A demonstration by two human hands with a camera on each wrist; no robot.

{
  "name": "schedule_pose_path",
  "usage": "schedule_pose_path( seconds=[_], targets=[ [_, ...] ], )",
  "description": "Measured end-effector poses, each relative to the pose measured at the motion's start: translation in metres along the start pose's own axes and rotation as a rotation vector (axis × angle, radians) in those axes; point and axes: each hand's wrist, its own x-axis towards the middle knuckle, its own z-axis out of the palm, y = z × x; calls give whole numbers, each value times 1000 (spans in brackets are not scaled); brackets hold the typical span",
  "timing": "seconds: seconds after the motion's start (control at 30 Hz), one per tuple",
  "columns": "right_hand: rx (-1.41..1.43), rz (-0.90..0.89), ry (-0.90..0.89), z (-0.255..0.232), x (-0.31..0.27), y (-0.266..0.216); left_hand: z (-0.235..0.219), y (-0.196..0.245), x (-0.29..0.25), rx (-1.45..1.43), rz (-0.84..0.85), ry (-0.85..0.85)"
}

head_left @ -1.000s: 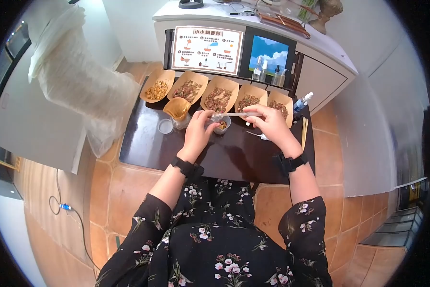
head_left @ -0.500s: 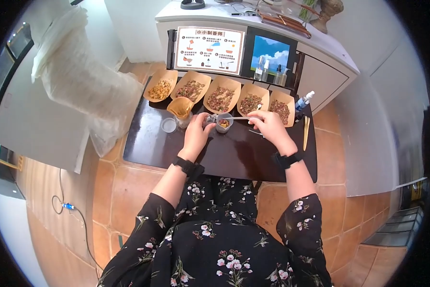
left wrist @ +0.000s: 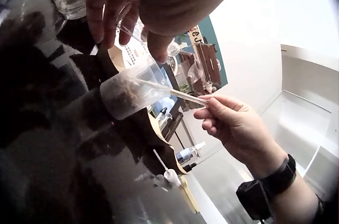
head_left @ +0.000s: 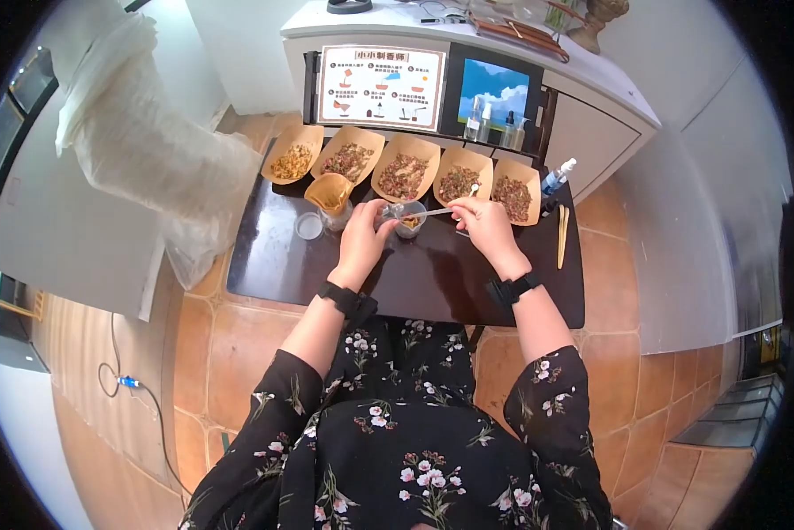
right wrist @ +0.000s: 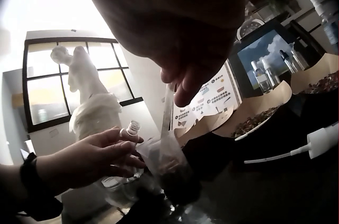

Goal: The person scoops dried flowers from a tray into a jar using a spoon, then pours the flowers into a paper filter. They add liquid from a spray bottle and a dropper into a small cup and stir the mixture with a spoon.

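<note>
My left hand (head_left: 361, 234) grips a small clear bottle (right wrist: 132, 128), its threaded neck bare, just left of a clear plastic cup (head_left: 410, 221). With thumb and fingertips my right hand (head_left: 487, 231) pinches a thin translucent stick (left wrist: 185, 96). The stick slants down into the cup, which stands on the dark table (head_left: 441, 283) with dried plant bits in its bottom. Its lower tip is blurred behind the cup wall (left wrist: 127, 94). A white pump top (right wrist: 322, 142) with a thin tube lies on the table near my right hand.
Several paper trays (head_left: 406, 168) of dried petals line the table's back. A glass jar with a brown paper filter (head_left: 330, 193) and a round clear lid (head_left: 308, 226) stand left. Wooden sticks (head_left: 563, 237) and a blue spray bottle (head_left: 558, 177) are at the right edge.
The right hand has brought the stick from level above the cup to slanting into it, moving slightly left. The left hand keeps its hold on the bottle beside the cup.
</note>
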Motion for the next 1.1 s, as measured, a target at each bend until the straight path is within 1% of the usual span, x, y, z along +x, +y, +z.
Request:
schedule_pose_path(
  seconds=[0.13, 0.2, 0.37, 0.43, 0.57, 0.63, 0.73, 0.83, 0.9, 0.93, 1.03, 1.07, 1.1],
  targets=[
    [5, -19, 11, -10, 2, 0, -1, 0, 0, -19, 15, 9],
    [41, -37, 61, -19, 3, -8, -3, 1, 1, -3, -21, -7],
    [58, -40, 80, -29, 2, -22, 1, -7, 3, 16, 4, 24],
    [85, -27, 67, -26, 2, -24, 3, -8, 3, 4, 4, 35],
    [96, -14, 28, -22, 2, -24, -4, 9, 4, -49, 11, -3],
    [146, 71, -48, -22, 1, -29, -4, 13, 5, -84, 16, -19],
    [214, 78, -87, -22, 0, -33, -3, 12, 5, -101, 24, -42],
    [214, 72, -99, -22, -3, -40, -4, 13, 5, -112, 30, -60],
    [222, 72, -101, -21, -2, -37, -6, 15, 5, -74, 81, -42],
    [230, 71, -104, -21, -2, -36, -6, 17, 5, -75, 80, -44],
    [216, 63, -123, -24, -1, -38, -5, 18, 6, -141, 68, -50],
    [213, 65, -122, -26, -1, -37, -4, 16, 7, -167, 28, -42],
    [284, 47, -103, -29, -1, -37, -4, 15, 7, -192, -12, -34]
  ],
)
